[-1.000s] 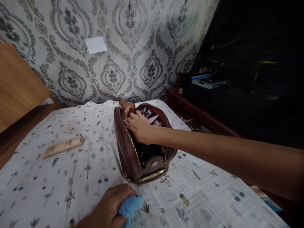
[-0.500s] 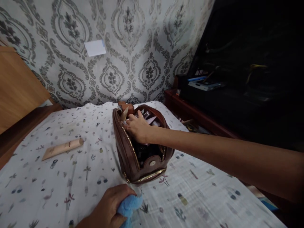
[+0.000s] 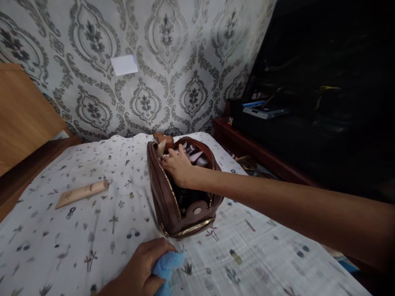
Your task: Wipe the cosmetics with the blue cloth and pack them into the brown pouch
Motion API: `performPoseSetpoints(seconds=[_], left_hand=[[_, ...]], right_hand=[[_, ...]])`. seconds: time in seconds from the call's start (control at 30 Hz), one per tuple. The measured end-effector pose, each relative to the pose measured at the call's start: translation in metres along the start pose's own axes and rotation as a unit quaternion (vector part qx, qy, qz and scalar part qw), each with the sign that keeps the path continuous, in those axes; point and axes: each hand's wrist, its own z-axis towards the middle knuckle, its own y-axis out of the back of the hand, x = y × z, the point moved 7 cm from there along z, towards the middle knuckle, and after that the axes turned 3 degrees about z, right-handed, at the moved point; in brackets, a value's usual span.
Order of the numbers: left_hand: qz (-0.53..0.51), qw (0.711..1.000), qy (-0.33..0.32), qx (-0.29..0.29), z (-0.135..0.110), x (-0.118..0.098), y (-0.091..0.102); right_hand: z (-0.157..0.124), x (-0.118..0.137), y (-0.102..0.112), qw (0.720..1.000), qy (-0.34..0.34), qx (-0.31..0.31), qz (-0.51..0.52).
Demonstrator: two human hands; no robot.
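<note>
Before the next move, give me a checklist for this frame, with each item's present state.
1. Bag open at the top: ok, the zip is parted.
2. Right hand inside the opening: ok.
3. Right fingers closed on an item: cannot tell, the fingertips are partly hidden.
4. Left hand free: not ok, it grips the blue cloth.
5. Tube apart from the bag: ok, it lies on the sheet, to the left.

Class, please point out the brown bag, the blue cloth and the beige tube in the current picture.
Brown bag (image 3: pixel 164 201): head view, on its side wall beside the open zip.
Blue cloth (image 3: pixel 168 264): head view, on its bunched part.
Beige tube (image 3: pixel 82 194): head view, mid-body.
</note>
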Motion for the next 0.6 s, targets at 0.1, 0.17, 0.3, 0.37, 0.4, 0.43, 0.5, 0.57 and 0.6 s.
performPoseSetpoints(seconds=[0.1, 0.17, 0.3, 0.37, 0.4, 0.43, 0.5, 0.57, 0.6], left_hand=[[0.009, 1.0, 0.008, 0.001, -0.003, 0.006, -0.001], [0.007, 1.0, -0.005, -0.009, -0.003, 0.008, -0.003], [0.006, 1.0, -0.011, -0.009, -0.002, 0.005, -0.003], [0.005, 1.0, -0.001, -0.004, -0.001, 0.002, -0.001], [0.003, 1.0, 0.002, -0.004, -0.001, 0.002, 0.0], [0.001, 1.0, 0.003, -0.003, -0.001, 0.001, 0.001], [0.003, 1.0, 0.003, -0.004, -0.002, 0.0, 0.002], [0.004, 1.0, 0.003, -0.001, -0.003, 0.001, 0.002], [0.002, 1.0, 0.003, 0.002, -0.003, 0.001, 0.002]], right_hand=[[0.0, -0.003, 0.002, 0.999, -0.021, -0.033, 0.03], [-0.001, -0.003, 0.004, 0.998, -0.024, -0.036, 0.037], [-0.006, -0.001, 0.009, 0.999, 0.003, -0.019, 0.039], [-0.011, -0.001, 0.014, 0.999, 0.016, -0.032, 0.04], [-0.013, -0.003, 0.017, 0.998, 0.017, -0.039, 0.041], [-0.016, -0.005, 0.018, 0.998, 0.014, -0.044, 0.043], [-0.022, -0.012, 0.019, 0.998, 0.001, -0.042, 0.05], [-0.029, -0.018, 0.019, 0.997, -0.001, -0.04, 0.06], [-0.031, -0.02, 0.019, 0.997, 0.003, -0.038, 0.062]])
